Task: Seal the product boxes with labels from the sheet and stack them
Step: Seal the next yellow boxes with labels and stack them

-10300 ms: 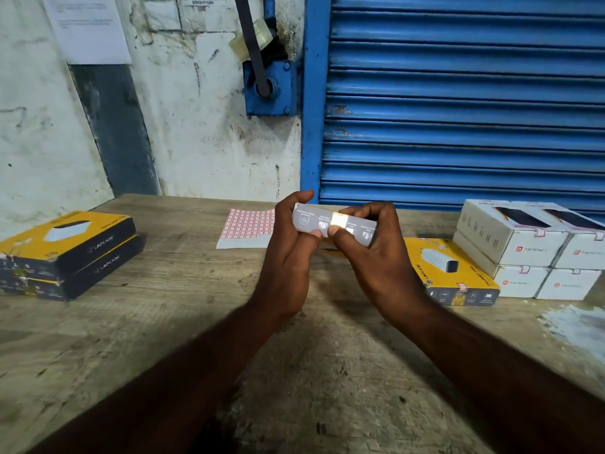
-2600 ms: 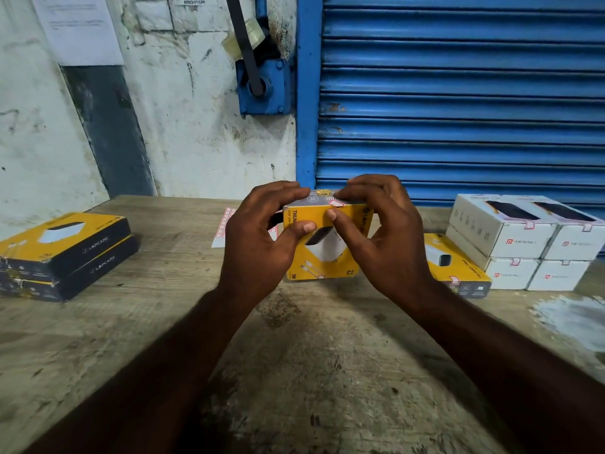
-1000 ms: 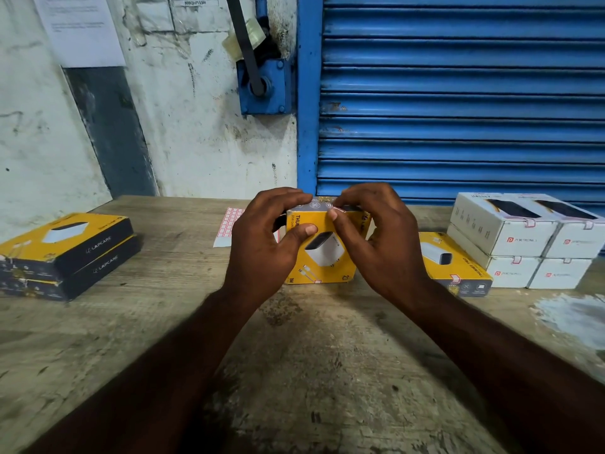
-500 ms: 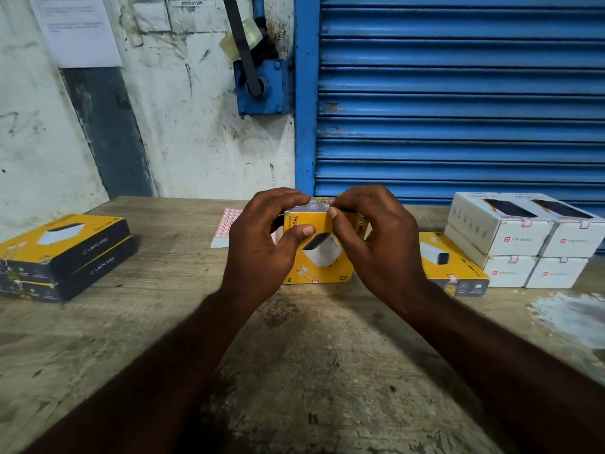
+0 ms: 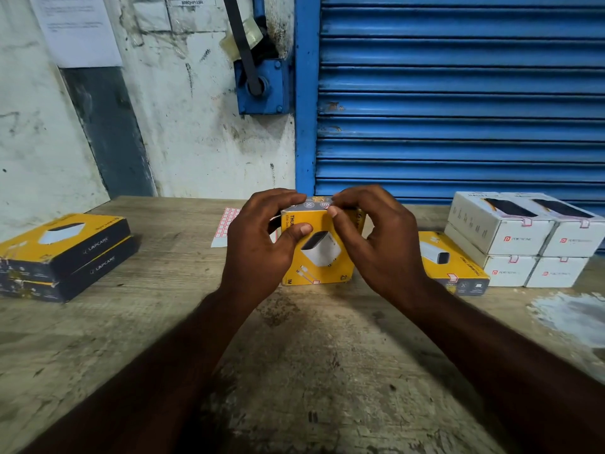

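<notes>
A yellow product box [image 5: 319, 257] stands upright on its edge on the wooden table [image 5: 294, 355], its picture side facing me. My left hand [image 5: 258, 244] grips its left side, thumb on the front face and fingers curled over the top. My right hand [image 5: 376, 240] holds the right side, with thumb and fingertips pinching at the top edge where a small red-edged label sits. The label sheet [image 5: 226, 224], white with red-bordered stickers, lies flat behind my left hand, mostly hidden.
Two yellow-and-black boxes [image 5: 65, 253] are stacked at the far left. Another yellow box [image 5: 451, 267] lies flat to the right. Beyond it stand several white boxes [image 5: 523, 237] in a two-high stack. A blue shutter [image 5: 458, 93] rises behind the table.
The box was first held up in the air end-on; now it stands on the table. Over the last second both hands have stayed on its top edge with barely any movement.
</notes>
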`<action>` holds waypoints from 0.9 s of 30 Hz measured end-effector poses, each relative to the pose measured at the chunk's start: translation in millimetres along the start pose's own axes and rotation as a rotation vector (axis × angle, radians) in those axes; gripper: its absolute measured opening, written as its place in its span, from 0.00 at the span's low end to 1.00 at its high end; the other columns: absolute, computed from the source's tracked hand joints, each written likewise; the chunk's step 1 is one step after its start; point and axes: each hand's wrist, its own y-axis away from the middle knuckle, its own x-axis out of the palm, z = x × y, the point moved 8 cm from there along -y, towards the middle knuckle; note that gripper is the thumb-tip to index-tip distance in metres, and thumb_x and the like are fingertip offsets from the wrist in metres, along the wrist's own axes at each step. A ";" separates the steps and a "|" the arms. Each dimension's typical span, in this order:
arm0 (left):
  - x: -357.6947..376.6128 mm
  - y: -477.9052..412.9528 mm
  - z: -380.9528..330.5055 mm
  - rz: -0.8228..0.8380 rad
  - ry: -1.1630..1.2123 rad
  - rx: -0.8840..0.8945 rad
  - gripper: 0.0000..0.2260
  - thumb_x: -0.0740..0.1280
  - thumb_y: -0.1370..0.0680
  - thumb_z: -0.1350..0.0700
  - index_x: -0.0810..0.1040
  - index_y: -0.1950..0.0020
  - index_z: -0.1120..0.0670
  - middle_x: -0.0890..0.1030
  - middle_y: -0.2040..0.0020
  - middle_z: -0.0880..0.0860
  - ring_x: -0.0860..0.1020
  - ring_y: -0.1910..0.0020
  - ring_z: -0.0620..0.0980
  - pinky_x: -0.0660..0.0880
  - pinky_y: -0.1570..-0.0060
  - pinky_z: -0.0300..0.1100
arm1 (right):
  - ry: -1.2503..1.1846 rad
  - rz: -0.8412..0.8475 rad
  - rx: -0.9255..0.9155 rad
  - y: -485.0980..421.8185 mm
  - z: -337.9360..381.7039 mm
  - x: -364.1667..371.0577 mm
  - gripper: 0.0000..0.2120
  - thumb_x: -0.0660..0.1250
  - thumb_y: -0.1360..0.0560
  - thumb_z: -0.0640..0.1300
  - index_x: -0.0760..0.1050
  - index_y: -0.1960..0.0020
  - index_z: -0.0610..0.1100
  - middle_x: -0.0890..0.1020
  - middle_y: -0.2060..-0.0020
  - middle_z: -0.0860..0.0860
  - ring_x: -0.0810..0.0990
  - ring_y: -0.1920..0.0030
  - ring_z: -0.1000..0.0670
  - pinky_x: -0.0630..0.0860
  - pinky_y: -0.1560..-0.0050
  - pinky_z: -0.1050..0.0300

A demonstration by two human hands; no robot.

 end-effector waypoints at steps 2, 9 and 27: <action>0.5 0.0 -2.8 0.001 -0.003 0.012 0.17 0.75 0.25 0.60 0.81 0.37 0.53 0.79 0.40 0.50 0.79 0.39 0.47 0.80 0.43 0.40 | 0.013 -0.011 -0.015 0.4 0.4 -0.7 0.07 0.71 0.21 0.46 0.82 0.48 0.43 0.82 0.51 0.51 0.80 0.49 0.54 0.77 0.50 0.57; 1.0 -0.1 -5.0 0.002 -0.015 0.026 0.16 0.75 0.25 0.58 0.81 0.37 0.53 0.79 0.39 0.51 0.79 0.39 0.46 0.79 0.43 0.39 | 0.031 -0.022 -0.033 1.0 1.9 -2.3 0.05 0.71 0.20 0.44 0.82 0.47 0.43 0.82 0.51 0.51 0.80 0.50 0.55 0.77 0.50 0.58; 1.2 0.3 -1.7 -0.005 -0.004 -0.002 0.17 0.75 0.25 0.58 0.81 0.37 0.55 0.79 0.40 0.50 0.80 0.39 0.49 0.81 0.44 0.46 | -0.032 -0.057 0.080 -0.6 -5.7 -2.7 0.08 0.66 0.18 0.45 0.80 0.48 0.42 0.82 0.54 0.51 0.79 0.52 0.54 0.77 0.52 0.49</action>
